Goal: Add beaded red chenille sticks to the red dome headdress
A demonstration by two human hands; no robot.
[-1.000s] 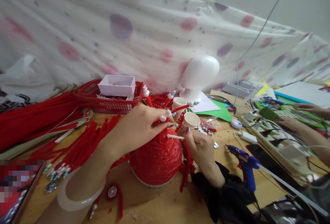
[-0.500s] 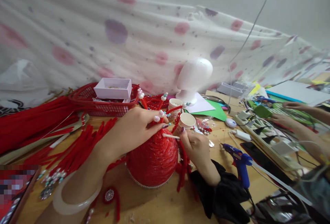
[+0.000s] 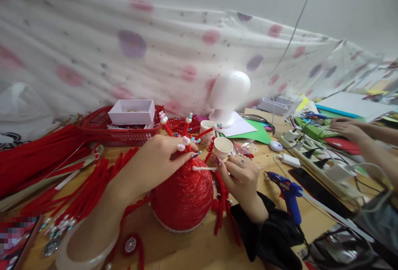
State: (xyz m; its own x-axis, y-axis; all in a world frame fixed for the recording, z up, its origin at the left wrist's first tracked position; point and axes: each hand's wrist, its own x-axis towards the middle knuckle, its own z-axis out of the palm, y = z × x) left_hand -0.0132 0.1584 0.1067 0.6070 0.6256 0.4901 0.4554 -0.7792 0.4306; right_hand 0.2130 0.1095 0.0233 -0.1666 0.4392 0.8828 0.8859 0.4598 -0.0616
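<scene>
A red dome-shaped headdress wrapped in shiny red strands stands on the table, with a row of small pearls along its lower edge. Red stems with pearl beads rise from its top. My left hand is closed around the base of these stems, and its fingertips touch the dome's top. In my right hand a white cotton swab is pinched between thumb and fingers. The swab's tip touches the red strands near the top. Red fuzzy strips hang at the dome's right side.
A blue glue gun lies right of my sleeve. Paper cups and a white foam head stand behind the dome. A red basket is at back left. Another person's hands are at right, near a power strip.
The view has shifted slightly. The swab has tilted closer to level, and my right hand's fingers have loosened somewhat. My left hand keeps its hold. The other person's hands have moved closer together.
</scene>
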